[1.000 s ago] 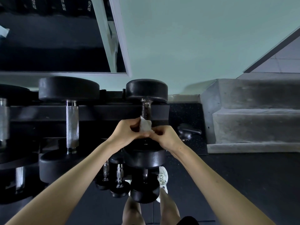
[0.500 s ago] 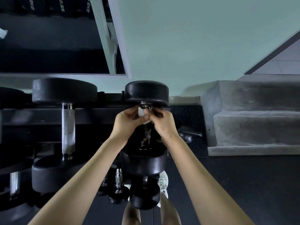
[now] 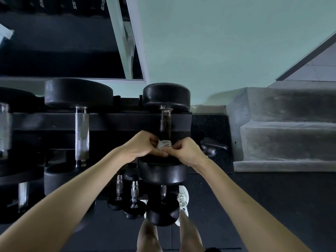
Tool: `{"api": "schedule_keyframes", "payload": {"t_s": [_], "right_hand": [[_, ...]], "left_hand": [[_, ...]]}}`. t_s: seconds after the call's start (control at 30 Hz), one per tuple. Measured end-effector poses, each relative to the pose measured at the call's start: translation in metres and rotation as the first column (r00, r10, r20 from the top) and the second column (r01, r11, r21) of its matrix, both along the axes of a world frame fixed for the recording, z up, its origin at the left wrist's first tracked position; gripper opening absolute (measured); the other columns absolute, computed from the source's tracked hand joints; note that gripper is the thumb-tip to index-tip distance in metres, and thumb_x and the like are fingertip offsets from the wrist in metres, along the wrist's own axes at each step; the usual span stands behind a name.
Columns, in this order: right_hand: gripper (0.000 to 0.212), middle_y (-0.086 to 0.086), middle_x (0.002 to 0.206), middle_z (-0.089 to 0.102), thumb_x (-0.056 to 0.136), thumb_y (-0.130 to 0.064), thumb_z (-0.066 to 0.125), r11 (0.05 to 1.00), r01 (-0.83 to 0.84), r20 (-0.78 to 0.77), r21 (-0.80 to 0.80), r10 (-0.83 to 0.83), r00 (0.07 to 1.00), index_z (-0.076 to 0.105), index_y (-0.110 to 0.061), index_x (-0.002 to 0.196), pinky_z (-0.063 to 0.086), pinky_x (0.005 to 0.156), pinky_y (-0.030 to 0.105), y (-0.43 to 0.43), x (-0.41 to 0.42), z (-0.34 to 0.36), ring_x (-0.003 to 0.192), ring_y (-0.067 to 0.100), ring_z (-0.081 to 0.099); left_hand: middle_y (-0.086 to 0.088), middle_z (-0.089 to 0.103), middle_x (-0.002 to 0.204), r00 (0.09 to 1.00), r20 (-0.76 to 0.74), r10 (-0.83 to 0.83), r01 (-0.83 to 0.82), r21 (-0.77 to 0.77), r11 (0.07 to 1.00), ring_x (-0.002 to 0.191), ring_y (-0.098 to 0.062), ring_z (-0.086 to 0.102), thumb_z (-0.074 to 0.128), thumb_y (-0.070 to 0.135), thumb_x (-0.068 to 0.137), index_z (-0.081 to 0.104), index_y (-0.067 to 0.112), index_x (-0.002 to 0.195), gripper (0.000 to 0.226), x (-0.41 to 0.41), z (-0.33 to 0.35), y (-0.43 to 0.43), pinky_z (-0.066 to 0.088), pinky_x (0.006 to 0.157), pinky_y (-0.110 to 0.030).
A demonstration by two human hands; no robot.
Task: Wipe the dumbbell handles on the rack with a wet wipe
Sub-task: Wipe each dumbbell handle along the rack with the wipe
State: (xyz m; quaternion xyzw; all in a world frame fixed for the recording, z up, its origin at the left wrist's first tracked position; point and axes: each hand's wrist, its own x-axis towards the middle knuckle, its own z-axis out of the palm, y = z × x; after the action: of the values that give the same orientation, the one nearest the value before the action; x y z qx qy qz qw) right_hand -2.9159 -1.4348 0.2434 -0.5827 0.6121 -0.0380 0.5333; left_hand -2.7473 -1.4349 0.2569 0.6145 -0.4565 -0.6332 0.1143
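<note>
Grey concrete steps (image 3: 283,128) fill the right of the frame. Across the middle left we see the black rack (image 3: 127,122), and at its right end, in the centre, the dumbbell (image 3: 165,95), its dark handle (image 3: 165,122) running up and down the picture. Just below centre the left hand (image 3: 143,148) and right hand (image 3: 187,151) curl in from either side, pinching the white wet wipe (image 3: 163,144) wrapped round the handle's lower end.

Reversed white "2KG"-like markings (image 3: 103,4) in the mirror (image 3: 54,51); others illegible
</note>
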Motion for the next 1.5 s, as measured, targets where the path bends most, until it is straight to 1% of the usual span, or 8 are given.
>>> {"api": "schedule_keyframes", "payload": {"t_s": [0.37, 0.5, 0.67, 0.83, 1.03, 1.13, 1.27, 1.5], "right_hand": [[0.014, 0.001, 0.078, 0.072, 0.086, -0.026, 0.068, 0.781, 0.625, 0.341, 0.013, -0.591, 0.731, 0.074, -0.014, 0.082, 0.050, 0.063, 0.023, -0.044, 0.042, 0.023, 0.069, 0.010, 0.065], [0.008, -0.007, 0.074, 0.069, 0.084, -0.024, 0.070, 0.874, 0.479, 0.407, 0.079, -0.467, 0.785, 0.072, -0.017, 0.081, 0.049, 0.064, 0.011, -0.042, 0.031, 0.016, 0.068, 0.000, 0.063], [0.028, 0.000, 0.094, 0.072, 0.079, -0.028, 0.075, 0.929, 0.369, 0.385, 0.020, -0.348, 0.855, 0.072, -0.013, 0.102, 0.052, 0.080, 0.022, -0.029, 0.016, 0.005, 0.089, 0.010, 0.068], [0.028, 0.000, 0.093, 0.072, 0.070, -0.036, 0.081, 0.969, 0.248, 0.286, -0.022, -0.232, 0.930, 0.074, -0.016, 0.087, 0.053, 0.089, 0.043, -0.019, 0.005, -0.003, 0.090, 0.018, 0.068], [0.055, 0.001, 0.075, 0.072, 0.049, -0.071, 0.070, 0.995, 0.088, 0.229, -0.050, -0.074, 0.971, 0.074, -0.022, 0.075, 0.053, 0.082, 0.046, -0.001, -0.001, -0.014, 0.077, 0.018, 0.067], [0.035, -0.013, 0.054, 0.064, 0.063, -0.062, 0.073, 0.996, -0.001, 0.123, -0.087, 0.012, 0.992, 0.067, -0.028, 0.056, 0.044, 0.078, 0.036, 0.000, -0.006, -0.009, 0.060, 0.004, 0.056], [0.052, -0.017, 0.035, 0.043, 0.075, -0.047, 0.073, 0.982, -0.151, 0.002, -0.113, 0.152, 0.988, 0.043, -0.020, 0.043, 0.026, 0.071, 0.031, -0.001, -0.012, 0.009, 0.048, 0.009, 0.037], [0.012, -0.010, 0.075, 0.069, 0.082, -0.024, 0.072, 0.988, -0.113, 0.256, -0.108, 0.137, 0.957, 0.075, -0.018, 0.092, 0.046, 0.067, 0.018, 0.000, -0.018, 0.062, 0.065, -0.003, 0.058]], "left_hand": [[-0.009, 0.071, 0.099, 0.749, -0.284, 0.598, -0.643, -0.097, 0.759, 0.089, -0.016, 0.068, 0.073, 0.002, 0.076, 0.066, 0.001, 0.110, 0.036, -0.014, 0.000, -0.025, 0.054, 0.076, -0.020], [-0.007, 0.071, 0.105, 0.755, -0.352, 0.553, -0.585, 0.018, 0.811, 0.104, -0.017, 0.065, 0.072, 0.001, 0.076, 0.065, 0.011, 0.114, 0.039, -0.010, -0.008, -0.021, 0.048, 0.091, -0.025], [0.004, 0.072, 0.100, 0.872, -0.264, 0.413, -0.449, -0.093, 0.889, 0.085, 0.005, 0.066, 0.074, -0.005, 0.073, 0.061, 0.010, 0.120, 0.051, -0.007, -0.001, -0.012, 0.047, 0.070, -0.006], [0.005, 0.074, 0.098, 0.937, -0.244, 0.251, -0.280, -0.096, 0.955, 0.094, -0.004, 0.067, 0.077, -0.010, 0.065, 0.063, 0.017, 0.118, 0.061, 0.002, 0.000, -0.006, 0.050, 0.076, -0.014], [0.003, 0.074, 0.098, 0.975, -0.176, 0.139, -0.152, -0.059, 0.987, 0.097, -0.009, 0.068, 0.079, -0.009, 0.061, 0.065, 0.026, 0.109, 0.062, 0.005, 0.000, 0.007, 0.052, 0.083, -0.018], [0.005, 0.075, 0.085, 0.995, -0.062, 0.085, -0.089, -0.070, 0.994, 0.083, -0.006, 0.070, 0.080, -0.007, 0.063, 0.069, 0.024, 0.093, 0.045, 0.007, 0.007, 0.008, 0.052, 0.073, -0.016], [0.014, 0.070, 0.062, 0.992, 0.129, -0.003, 0.017, -0.105, 0.994, 0.061, 0.006, 0.062, 0.080, -0.002, 0.067, 0.066, 0.033, 0.086, 0.042, 0.007, 0.021, 0.013, 0.048, 0.061, -0.009], [-0.001, 0.074, 0.084, 0.975, 0.117, 0.189, -0.154, -0.259, 0.954, 0.078, -0.004, 0.068, 0.078, 0.001, 0.070, 0.068, 0.020, 0.112, 0.046, 0.006, 0.070, 0.029, 0.049, 0.075, -0.008]]}}
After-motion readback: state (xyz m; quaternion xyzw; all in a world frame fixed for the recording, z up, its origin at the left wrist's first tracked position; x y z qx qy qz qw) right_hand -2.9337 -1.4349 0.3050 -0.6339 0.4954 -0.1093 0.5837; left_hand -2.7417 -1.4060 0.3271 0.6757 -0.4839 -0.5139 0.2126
